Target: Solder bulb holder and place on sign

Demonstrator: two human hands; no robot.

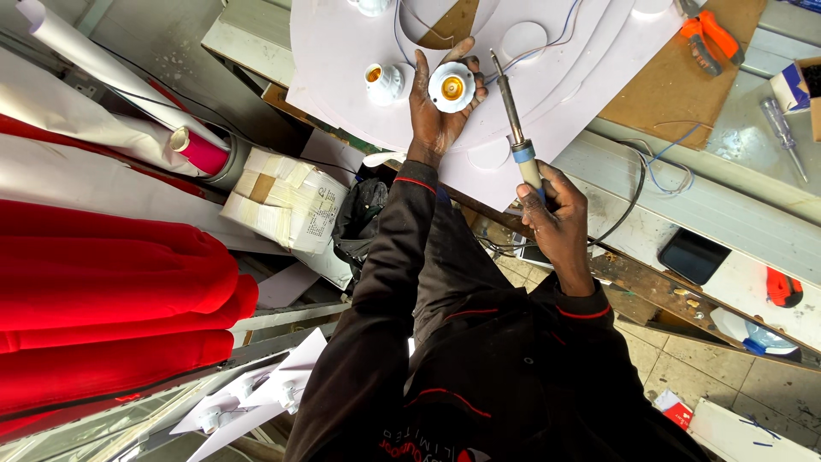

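White lamp holder (451,86), brass contact showing in its mouth, cupped in the left hand (436,107): fingers curled round its rim, palm behind, pressed against the white board (342,51). Just to the right of that grip, a soldering iron (516,128), tip raised beside the lamp holder and not seen touching it. Right hand (556,224) wrapped shut round the iron's handle, below the blue collar, thumb over the top. Black cord (629,201) looping away from under that fist to the right.

Left of the held socket, a second lamp holder (384,83) seated in the same board. Thin blue and white wires (547,43) trailing across the board above both grips.

Farther right of the iron: orange-handled pliers (708,38) on a brown sheet, a clear-handled screwdriver (782,133), a dark phone (694,255). Far left of the left hand: a taped white bundle (286,201) and red fabric rolls (103,299).

Likely hazards, judged from this layout: hot tip close to the left fingers, so a small slip risks a burn; tip resting on the plastic socket or the board could melt or scar it; loose wires near the tip could lose insulation; cord snagging on the bench edge could jerk the iron.
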